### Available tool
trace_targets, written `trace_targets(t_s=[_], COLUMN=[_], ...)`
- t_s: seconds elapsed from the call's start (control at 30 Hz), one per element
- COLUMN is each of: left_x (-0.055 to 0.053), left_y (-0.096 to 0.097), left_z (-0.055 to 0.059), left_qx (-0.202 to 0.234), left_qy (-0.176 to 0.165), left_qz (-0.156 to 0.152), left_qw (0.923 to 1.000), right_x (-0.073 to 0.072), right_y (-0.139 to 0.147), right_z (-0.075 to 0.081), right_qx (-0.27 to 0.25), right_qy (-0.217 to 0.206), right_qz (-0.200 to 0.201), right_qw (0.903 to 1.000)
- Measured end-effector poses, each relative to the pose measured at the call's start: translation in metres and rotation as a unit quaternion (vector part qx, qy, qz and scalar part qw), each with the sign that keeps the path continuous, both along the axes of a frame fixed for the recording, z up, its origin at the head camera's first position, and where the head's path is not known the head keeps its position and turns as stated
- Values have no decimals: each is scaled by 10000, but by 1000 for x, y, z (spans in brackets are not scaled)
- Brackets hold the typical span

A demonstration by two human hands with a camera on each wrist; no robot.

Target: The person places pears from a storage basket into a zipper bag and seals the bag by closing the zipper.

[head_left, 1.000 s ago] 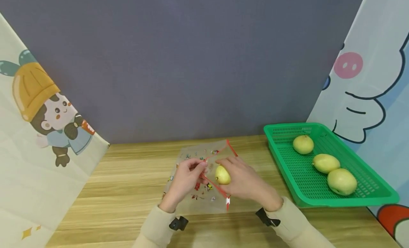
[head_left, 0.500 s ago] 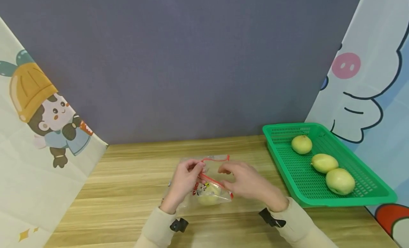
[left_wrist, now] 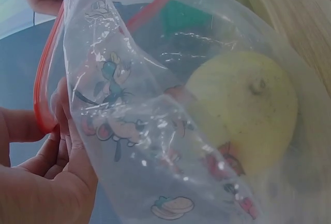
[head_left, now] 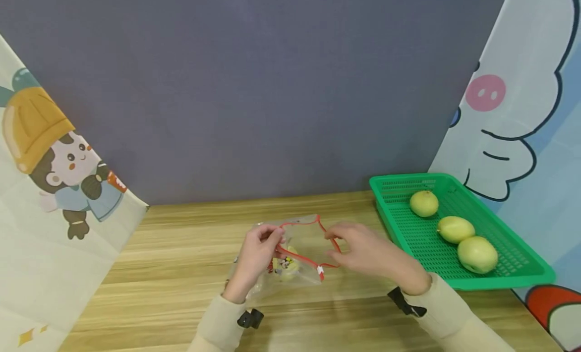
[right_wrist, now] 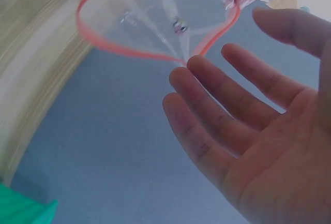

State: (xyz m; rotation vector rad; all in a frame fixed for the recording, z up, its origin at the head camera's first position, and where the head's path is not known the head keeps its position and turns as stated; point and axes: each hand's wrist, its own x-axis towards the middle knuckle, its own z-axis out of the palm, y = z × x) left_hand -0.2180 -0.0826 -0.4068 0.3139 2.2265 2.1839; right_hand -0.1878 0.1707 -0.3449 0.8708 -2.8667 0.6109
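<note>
A clear zip bag (head_left: 306, 275) with red edging and small cartoon prints lies in front of me, its mouth spread and facing right. My left hand (head_left: 255, 253) pinches the red edge between thumb and fingers on the bag's left side. Inside the bag is a pale yellow pear (left_wrist: 243, 115), seen through the plastic in the left wrist view. My right hand (head_left: 365, 248) is at the right of the mouth, fingertips right by the red edge. In the right wrist view its fingers (right_wrist: 222, 120) are loosely extended and hold nothing.
To the right stands a green plastic basket (head_left: 499, 282) with three more pale yellow pears (head_left: 477, 254) in it. The wooden table (head_left: 181, 271) meets a grey backdrop (head_left: 272, 90) behind, with printed cloths (head_left: 513, 155) at both sides.
The right hand has released the pear into the bag and drawn back to the right, without it. The left hand keeps hold of the edge, and the bag's mouth has spread wider.
</note>
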Motion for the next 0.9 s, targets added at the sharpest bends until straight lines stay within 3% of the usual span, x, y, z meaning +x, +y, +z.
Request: trace_targets(t_s=[0.3,0.9], left_x=[0,1], left_y=[0,-3], left_z=[-2,-2], left_qx=[-3,240], left_qy=[-7,-110], left_qz=[37,-78], left_qw=[10000,9996], right_x=[2,2], right_y=[16,44], right_z=[4,5], right_qx=[582,937], right_qy=[223,415], right_qz=[-388,-626], right_qw=[9973,9928])
